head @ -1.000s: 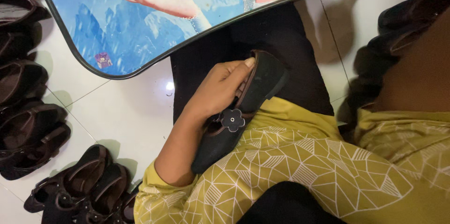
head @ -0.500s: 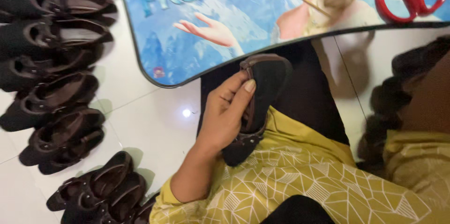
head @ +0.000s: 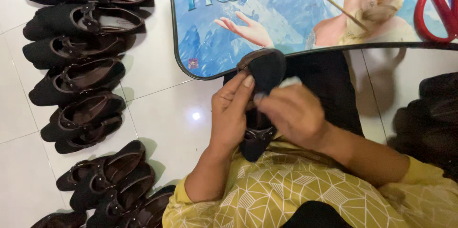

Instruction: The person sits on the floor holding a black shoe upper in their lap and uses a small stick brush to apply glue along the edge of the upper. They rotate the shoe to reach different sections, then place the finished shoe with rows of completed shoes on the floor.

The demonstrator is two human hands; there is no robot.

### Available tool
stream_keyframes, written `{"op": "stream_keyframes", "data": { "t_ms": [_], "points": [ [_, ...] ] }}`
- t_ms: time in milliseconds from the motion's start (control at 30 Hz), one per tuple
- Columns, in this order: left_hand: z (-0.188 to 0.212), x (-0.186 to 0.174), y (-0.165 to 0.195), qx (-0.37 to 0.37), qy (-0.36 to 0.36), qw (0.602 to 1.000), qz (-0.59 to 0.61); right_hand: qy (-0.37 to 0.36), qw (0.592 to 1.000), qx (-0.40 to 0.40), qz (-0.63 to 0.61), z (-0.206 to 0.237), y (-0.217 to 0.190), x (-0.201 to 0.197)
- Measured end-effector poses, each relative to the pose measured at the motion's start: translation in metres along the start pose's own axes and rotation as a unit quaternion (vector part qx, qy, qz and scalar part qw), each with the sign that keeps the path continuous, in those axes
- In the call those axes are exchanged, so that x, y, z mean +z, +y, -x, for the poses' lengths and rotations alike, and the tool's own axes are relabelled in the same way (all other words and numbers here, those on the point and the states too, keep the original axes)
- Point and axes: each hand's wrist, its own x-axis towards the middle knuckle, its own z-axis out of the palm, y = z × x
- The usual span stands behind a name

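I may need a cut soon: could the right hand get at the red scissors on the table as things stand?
Probably yes. The red scissors lie uncovered on the low table, on the right hand's side. But that hand is busy on the black shoe.

To your left, black shoes [head: 76, 77] lie in a column on the white tiled floor [head: 162, 118], most resting in pairs. Ahead of you sits a low table with a blue cartoon-printed top [head: 214, 42]. On it, at the far right, you see red-handled scissors [head: 431, 13] and a thin stick [head: 343, 12].
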Motion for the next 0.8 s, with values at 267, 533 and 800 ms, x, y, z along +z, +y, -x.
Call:
{"op": "stream_keyframes", "data": {
  "t_ms": [267, 533, 800],
  "points": [
    [0.003, -0.009, 0.008, -0.032, 0.010, 0.999, 0.004, 0.028, 0.999, 0.029, 0.013, -0.015, -0.001, 0.007],
    [0.013, -0.019, 0.015, -0.006, -0.024, 0.998, 0.052, 0.035, 0.997, 0.066, 0.005, -0.022, -0.007, 0.011],
    [0.024, -0.031, 0.040, -0.036, 0.030, 0.998, 0.050, 0.024, 0.997, 0.058, 0.053, -0.067, -0.002, 0.020]
  ]
}}
